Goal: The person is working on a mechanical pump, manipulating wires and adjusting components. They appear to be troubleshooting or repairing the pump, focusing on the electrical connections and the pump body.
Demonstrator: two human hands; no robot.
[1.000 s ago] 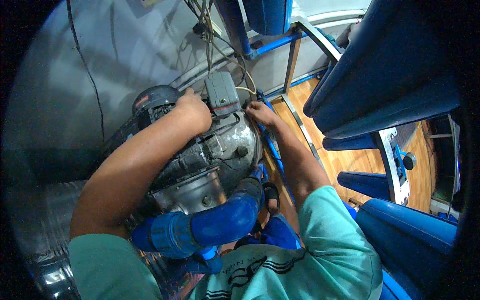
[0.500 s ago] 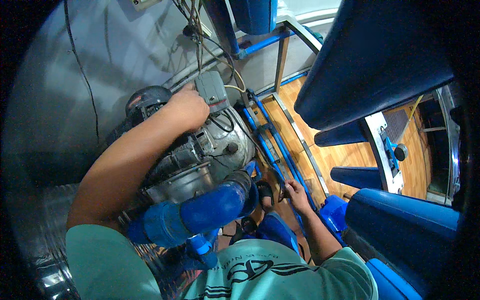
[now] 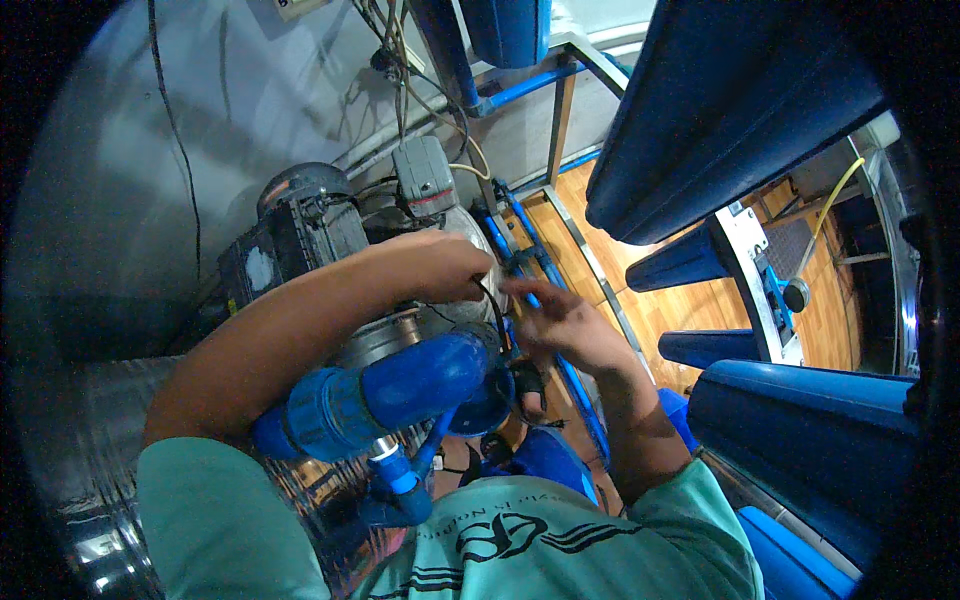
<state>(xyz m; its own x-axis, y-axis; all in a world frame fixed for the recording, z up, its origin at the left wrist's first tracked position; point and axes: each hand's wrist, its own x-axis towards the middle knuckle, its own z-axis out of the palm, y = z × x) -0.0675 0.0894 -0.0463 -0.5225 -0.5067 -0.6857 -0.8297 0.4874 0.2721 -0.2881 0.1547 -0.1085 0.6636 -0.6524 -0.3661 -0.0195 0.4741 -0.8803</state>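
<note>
My left hand [image 3: 455, 265] reaches across the pump in front of the grey switch box [image 3: 424, 172], its fingers closed on a thin black cable [image 3: 494, 305] that hangs below it. Close by on the right, my right hand [image 3: 565, 325] is raised toward the left fingertips. Motion smears its fingers, so I cannot make out a grip. Behind my left forearm sits the motor [image 3: 305, 240], black and dusty, joined to a silvery pump housing that the arm partly covers. A thick blue elbow pipe [image 3: 425, 380] runs below the arm.
Blue pipes [image 3: 560, 285] run along a metal frame beside the wooden floor [image 3: 690, 310]. Large blue cylinders [image 3: 740, 110] crowd the right side. Loose wires [image 3: 400, 60] hang on the grey wall above the switch box. A shiny metal tank [image 3: 110, 480] stands at lower left.
My left hand has left the side of the switch box and come right and down, to the cable. My right hand has risen from lower down beside the blue pipes toward it.
</note>
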